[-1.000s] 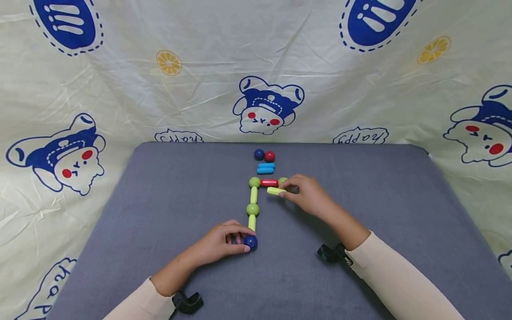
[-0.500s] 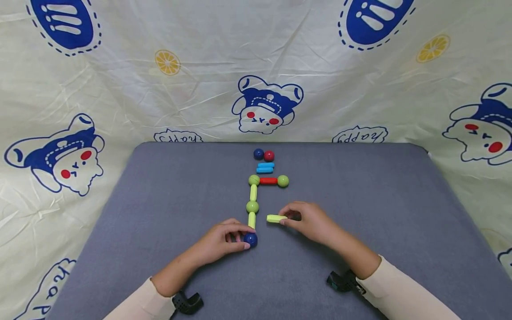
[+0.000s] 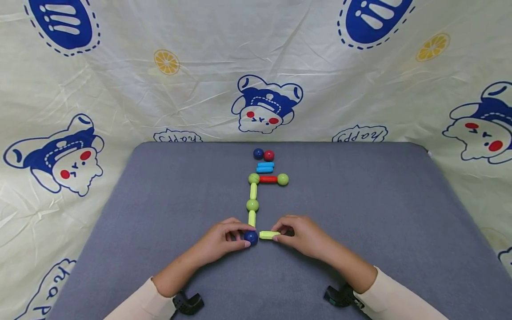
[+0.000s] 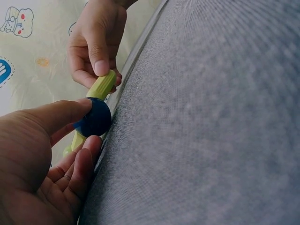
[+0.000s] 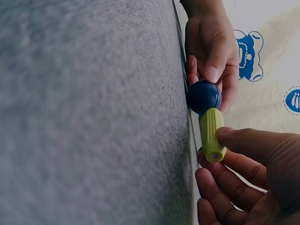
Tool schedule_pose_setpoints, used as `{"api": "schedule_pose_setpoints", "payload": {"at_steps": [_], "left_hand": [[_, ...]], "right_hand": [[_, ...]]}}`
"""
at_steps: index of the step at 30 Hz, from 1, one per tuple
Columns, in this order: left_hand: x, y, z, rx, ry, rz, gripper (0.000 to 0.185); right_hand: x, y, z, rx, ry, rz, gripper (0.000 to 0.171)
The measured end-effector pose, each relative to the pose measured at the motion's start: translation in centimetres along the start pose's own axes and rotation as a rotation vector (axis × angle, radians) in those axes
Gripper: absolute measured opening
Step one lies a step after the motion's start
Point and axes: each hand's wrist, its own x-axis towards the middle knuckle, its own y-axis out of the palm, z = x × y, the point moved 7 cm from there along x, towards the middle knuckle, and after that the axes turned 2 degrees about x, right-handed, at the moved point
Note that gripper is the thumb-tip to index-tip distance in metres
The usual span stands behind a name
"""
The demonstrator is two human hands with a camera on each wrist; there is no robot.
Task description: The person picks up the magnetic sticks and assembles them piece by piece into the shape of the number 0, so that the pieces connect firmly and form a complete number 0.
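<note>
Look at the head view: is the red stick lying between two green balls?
Yes: the red stick lies flat on the grey mat with one green ball at its left end and another at its right.

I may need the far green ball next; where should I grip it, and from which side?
Pinch the green ball across its free right and near sides, coming from the right: its left side joins the red rod, and open grey mat lies to its right.

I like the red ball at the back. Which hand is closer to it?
Right, though only slightly. The right hand sits just right of the chain, more nearly below the red ball; the left hand lies further left. Both are far off.
</note>
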Motion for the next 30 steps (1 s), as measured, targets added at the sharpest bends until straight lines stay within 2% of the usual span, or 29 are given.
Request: {"api": "schedule_pose_setpoints", "payload": {"at_steps": [14,24,30], "left_hand": [[-0.05,-0.10,-0.43,0.019,0.032,-0.004,0.032],[-0.03,-0.04,-0.16,0.004,0.019,-0.005,0.033],[-0.06,-0.08,-0.27,-0.012,0.030,-0.011,0.033]], "right_hand": [[0.03,0.64,0.29,0.044,0.002,0.030,0.008],[0.06,0.67,0.13,0.060,0.006,0.040,0.008],[0.10,0.61,0.04,0.098,-0.005,0.046,0.016]]}}
